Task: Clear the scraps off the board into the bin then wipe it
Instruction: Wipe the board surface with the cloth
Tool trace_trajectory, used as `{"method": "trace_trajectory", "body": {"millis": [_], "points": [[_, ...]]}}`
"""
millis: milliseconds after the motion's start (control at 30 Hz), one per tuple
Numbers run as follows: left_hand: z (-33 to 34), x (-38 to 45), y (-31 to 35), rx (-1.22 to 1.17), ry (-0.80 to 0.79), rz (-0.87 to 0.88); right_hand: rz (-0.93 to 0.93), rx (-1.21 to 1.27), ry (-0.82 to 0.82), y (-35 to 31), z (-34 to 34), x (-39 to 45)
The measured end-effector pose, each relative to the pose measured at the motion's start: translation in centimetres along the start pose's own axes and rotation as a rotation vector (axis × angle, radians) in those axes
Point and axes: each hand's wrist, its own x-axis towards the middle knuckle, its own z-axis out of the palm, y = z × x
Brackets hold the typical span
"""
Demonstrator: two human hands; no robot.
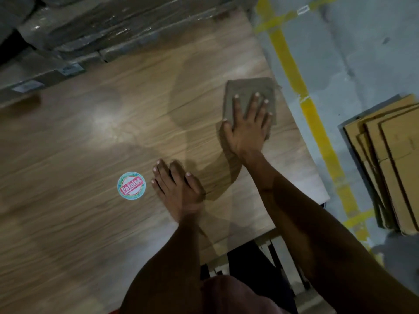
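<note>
A large wood-grain board [90, 137] fills most of the view. My right hand [247, 123] lies flat with spread fingers on a folded grey-brown cloth [247, 89], pressing it onto the board near its right edge. A darker, damp-looking streak runs across the board left of and below the cloth. My left hand [176, 186] rests flat on the board with straight fingers, just right of a round red-and-white sticker [131, 183]. No scraps and no bin show in this view.
Plastic-wrapped stacked packs [95, 26] lie along the board's far side. Right of the board is grey floor with yellow tape lines [317, 123]. Flattened cardboard sheets [390, 162] lie on the floor at the far right.
</note>
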Motion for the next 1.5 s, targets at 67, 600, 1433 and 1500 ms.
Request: {"method": "trace_trajectory", "body": {"millis": [67,600,1433,1500], "points": [[-0.2,0.0,0.2,0.020,-0.002,0.010,-0.181,-0.049,0.010,0.5,-0.1,0.5],[-0.5,10.2,5.4,0.044,-0.024,0.096,-0.313,-0.056,-0.012,1.9,-1.3,3.9],[-0.7,10.7,5.2,0.034,-0.015,0.043,-0.412,-0.019,-0.012,-6.9,-2.3,15.9],[-0.5,10.7,5.1,0.027,-0.003,0.047,-0.344,-0.008,0.003,-6.5,-2.6,17.5]]}}
